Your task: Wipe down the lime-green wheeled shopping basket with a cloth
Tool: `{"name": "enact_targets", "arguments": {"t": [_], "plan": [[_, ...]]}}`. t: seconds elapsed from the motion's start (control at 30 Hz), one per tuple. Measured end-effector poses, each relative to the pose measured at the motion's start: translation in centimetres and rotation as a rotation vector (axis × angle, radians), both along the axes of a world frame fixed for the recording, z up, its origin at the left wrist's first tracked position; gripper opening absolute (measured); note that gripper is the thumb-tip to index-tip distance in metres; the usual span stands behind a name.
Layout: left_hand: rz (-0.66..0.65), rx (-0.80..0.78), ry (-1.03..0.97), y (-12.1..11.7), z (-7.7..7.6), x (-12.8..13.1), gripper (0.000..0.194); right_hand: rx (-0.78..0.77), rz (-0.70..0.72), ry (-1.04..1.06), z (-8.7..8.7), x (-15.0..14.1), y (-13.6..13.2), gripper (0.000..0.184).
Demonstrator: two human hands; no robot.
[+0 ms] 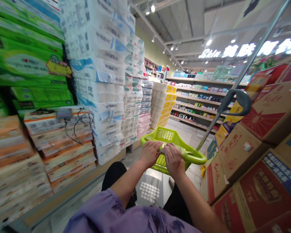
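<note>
A lime-green rolling shopping basket [195, 157] stands on the floor in front of my knees, with holes in its walls. My left hand [150, 152] and my right hand [174, 159] meet close together at its near side. Their fingers are bent over the pale bar along the rim and closed on it. A small shiny patch shows between the fingertips; what it is, I cannot make out. The basket's long metal pole rises to the right and carries a grey loop handle [235, 103]. My hands hide part of the basket's inside.
Tall stacks of white paper packs [109, 87] and green tissue packs [26, 61] line the left. Orange-and-white packs [68, 158] bear a small blurred device with cables. Cardboard boxes [252, 191] crowd the right. Stocked shelves [196, 97] stand beyond the tiled floor.
</note>
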State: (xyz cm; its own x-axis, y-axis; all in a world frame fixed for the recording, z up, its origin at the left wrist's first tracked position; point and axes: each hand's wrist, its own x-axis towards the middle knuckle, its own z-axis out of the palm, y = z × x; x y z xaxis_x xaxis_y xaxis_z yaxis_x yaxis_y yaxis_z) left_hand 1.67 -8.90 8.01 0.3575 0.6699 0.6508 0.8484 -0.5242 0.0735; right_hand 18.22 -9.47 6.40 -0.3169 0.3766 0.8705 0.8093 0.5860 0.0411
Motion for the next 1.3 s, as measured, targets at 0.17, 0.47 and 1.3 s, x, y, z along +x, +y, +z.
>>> {"name": "enact_targets", "arguments": {"t": [0.17,0.47,1.3], "plan": [[0.012,-0.005,-0.003,0.2,0.1,-0.8,0.039,0.001,-0.029,-0.079,0.7,0.7,-0.1,0.036],[0.038,-0.004,-0.007,0.4,0.0,-0.5,0.04,0.015,-0.215,0.103,-0.2,3.5,-0.4,0.031],[0.089,-0.078,-0.01,0.9,0.5,-1.6,0.039,-0.087,-0.011,-0.171,1.4,0.1,1.9,0.037]]}}
